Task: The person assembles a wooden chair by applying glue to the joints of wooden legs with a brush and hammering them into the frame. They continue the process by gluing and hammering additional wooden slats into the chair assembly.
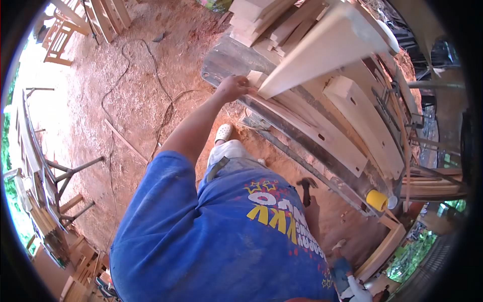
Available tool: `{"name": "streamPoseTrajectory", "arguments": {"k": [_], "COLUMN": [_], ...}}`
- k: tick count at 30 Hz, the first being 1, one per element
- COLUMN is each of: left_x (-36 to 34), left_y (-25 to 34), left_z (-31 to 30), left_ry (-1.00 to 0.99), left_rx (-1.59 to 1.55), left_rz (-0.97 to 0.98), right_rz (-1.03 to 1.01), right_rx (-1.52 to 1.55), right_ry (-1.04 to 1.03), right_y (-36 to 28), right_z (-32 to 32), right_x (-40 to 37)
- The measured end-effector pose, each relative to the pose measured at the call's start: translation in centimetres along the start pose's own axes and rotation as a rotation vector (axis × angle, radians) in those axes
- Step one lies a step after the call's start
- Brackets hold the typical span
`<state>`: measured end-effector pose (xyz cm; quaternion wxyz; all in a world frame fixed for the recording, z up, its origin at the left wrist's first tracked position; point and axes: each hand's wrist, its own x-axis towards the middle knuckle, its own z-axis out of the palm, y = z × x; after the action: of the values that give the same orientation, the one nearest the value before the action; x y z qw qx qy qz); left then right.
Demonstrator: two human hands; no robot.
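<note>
My left hand (234, 88) is at the near left end of the workbench, its fingers closed around the end of a long wooden board (322, 132) lying along the bench edge. Rising from that end toward the camera is a pale wooden plank (322, 50), blurred at its upper part; its lower end is beside my fingertips. Low at my right side, my right hand (312, 210) grips a hammer (306, 189), head upward. Part of that hand is hidden behind my blue shirt. Another thick board (365, 121) with slots lies farther across the bench.
Stacked wood pieces (259, 20) sit at the bench's far end. A yellow container (376, 200) stands at its right end. Cables (156, 75) cross the dirt floor. Wooden frames and stands (65, 173) line the left. Another person (349, 282) is at the lower right.
</note>
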<state>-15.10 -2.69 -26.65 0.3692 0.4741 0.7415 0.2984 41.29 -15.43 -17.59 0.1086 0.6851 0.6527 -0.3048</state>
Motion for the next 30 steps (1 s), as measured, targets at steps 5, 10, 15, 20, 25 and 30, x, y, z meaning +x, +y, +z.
{"name": "streamPoseTrajectory", "arguments": {"k": [5, 10, 15, 20, 25, 30], "left_x": [0.2, 1.1, 4.5, 5.1, 5.4, 5.1], "left_y": [0.0, 0.5, 1.2, -0.4, 0.1, -0.3], "left_z": [-1.7, -4.4, -4.4, -4.3, -4.9, -4.7], "left_ry": [-0.100, -0.184, -0.240, -0.188, -0.216, -0.179], "left_rx": [0.019, 0.318, 0.555, 0.501, 0.480, 0.479], "left_rz": [0.062, 0.299, 0.406, 0.467, 0.474, 0.497], "right_rz": [-0.262, -0.442, -0.477, -0.463, -0.438, -0.381], "right_rx": [0.062, 0.112, 0.071, 0.041, -0.035, -0.065], "right_ry": [-0.104, -0.112, -0.035, 0.136, 0.145, 0.132], "right_y": [-15.1, -27.0, -34.2, -36.8, -38.6, -38.4], "right_z": [-0.4, -0.1, 1.4, 3.7, 4.0, 5.0], "right_x": [3.0, 5.3, 7.2, 8.7, 10.1, 10.5]}}
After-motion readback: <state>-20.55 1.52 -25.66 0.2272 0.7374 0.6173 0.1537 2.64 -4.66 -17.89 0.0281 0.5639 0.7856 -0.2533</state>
